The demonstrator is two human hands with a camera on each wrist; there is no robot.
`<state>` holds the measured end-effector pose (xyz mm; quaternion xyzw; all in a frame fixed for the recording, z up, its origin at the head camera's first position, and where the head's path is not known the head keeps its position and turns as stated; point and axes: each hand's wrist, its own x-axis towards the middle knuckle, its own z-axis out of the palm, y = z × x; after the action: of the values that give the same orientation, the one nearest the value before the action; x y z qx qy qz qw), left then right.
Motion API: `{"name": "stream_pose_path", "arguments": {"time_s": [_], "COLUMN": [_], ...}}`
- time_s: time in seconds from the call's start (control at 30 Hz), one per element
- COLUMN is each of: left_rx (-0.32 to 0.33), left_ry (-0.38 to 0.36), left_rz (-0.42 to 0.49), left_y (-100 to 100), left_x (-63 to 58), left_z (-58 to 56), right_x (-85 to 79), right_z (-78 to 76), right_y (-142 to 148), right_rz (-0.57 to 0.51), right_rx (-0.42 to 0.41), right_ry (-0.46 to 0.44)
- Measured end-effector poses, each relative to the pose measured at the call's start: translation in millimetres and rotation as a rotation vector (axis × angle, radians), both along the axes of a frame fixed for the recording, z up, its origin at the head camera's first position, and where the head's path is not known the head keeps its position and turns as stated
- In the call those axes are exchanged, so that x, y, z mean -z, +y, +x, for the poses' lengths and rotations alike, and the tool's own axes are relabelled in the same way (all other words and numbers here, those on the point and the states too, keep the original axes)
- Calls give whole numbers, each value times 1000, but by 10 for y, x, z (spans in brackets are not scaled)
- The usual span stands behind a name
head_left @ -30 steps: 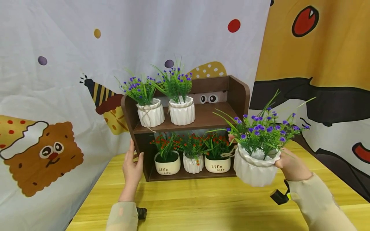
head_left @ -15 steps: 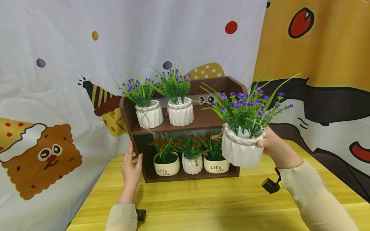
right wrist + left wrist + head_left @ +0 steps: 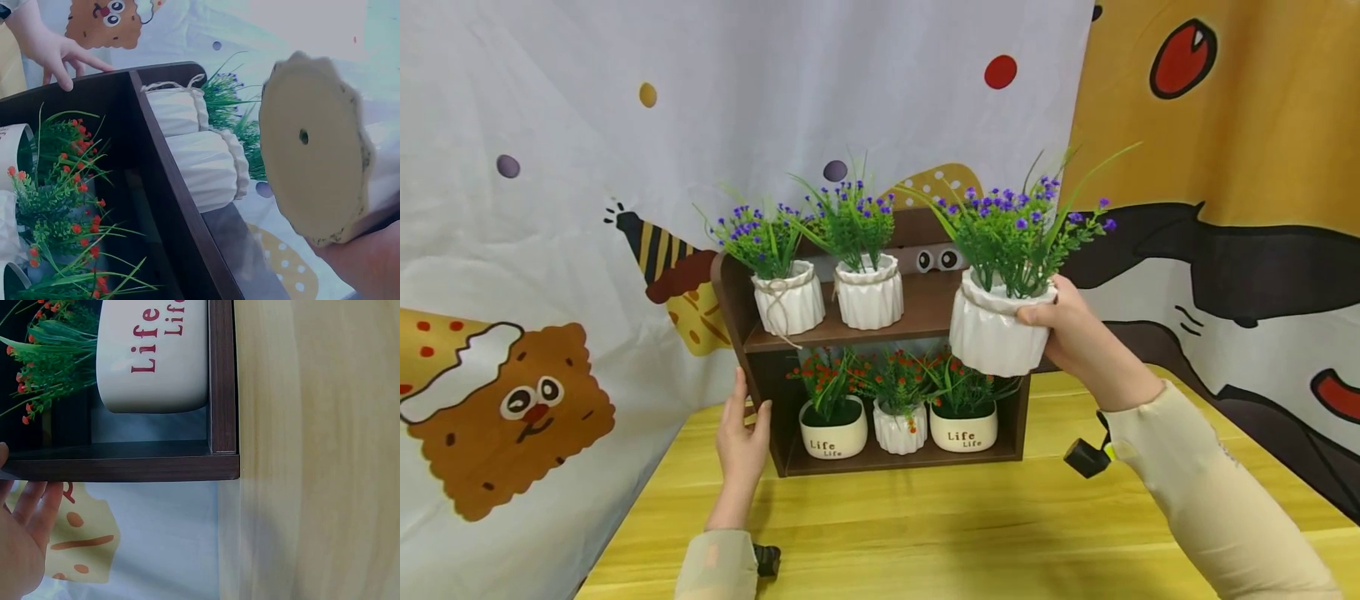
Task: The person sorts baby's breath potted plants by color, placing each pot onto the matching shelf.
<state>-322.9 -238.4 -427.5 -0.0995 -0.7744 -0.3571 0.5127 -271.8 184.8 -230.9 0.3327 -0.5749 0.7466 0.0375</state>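
Note:
My right hand (image 3: pixel 1067 321) grips a white ribbed flowerpot (image 3: pixel 1000 333) with purple flowers by its right side, thumb in front. The pot hangs in front of the right part of the upper shelf; its flat underside (image 3: pixel 315 150) with a small hole shows in the right wrist view. My left hand (image 3: pixel 743 433) rests with extended fingers against the left side of the brown two-tier shelf (image 3: pixel 925 308); in the left wrist view its fingers (image 3: pixel 45 509) touch the side panel. Two matching pots, the left one (image 3: pixel 788 300) and the middle one (image 3: pixel 868 293), stand on the upper tier.
On the lower tier are two cream "Life" pots, left (image 3: pixel 833 429) and right (image 3: pixel 964 429), with a small white pot (image 3: pixel 900 429) between them, all with red flowers. The shelf stands on a wooden table (image 3: pixel 880 533) before a printed curtain (image 3: pixel 880 75).
My right hand has carried the purple-flowered pot up and to the left, from beside the lower tier to the front of the upper tier. The left hand stays at the shelf's side.

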Motion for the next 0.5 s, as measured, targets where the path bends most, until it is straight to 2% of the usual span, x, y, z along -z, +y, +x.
{"name": "stream_pose_path", "arguments": {"time_s": [0.2,0.5], "left_rx": [-3,6], "left_ry": [-7,-22], "left_rz": [-1,17], "left_y": [1,-2], "left_x": [-5,-5], "left_z": [13,6], "right_x": [-179,-262], "right_z": [-59,-309], "right_y": [-119,-239], "right_rz": [57,117], "right_rx": [85,131], "right_ry": [-112,-148]}}
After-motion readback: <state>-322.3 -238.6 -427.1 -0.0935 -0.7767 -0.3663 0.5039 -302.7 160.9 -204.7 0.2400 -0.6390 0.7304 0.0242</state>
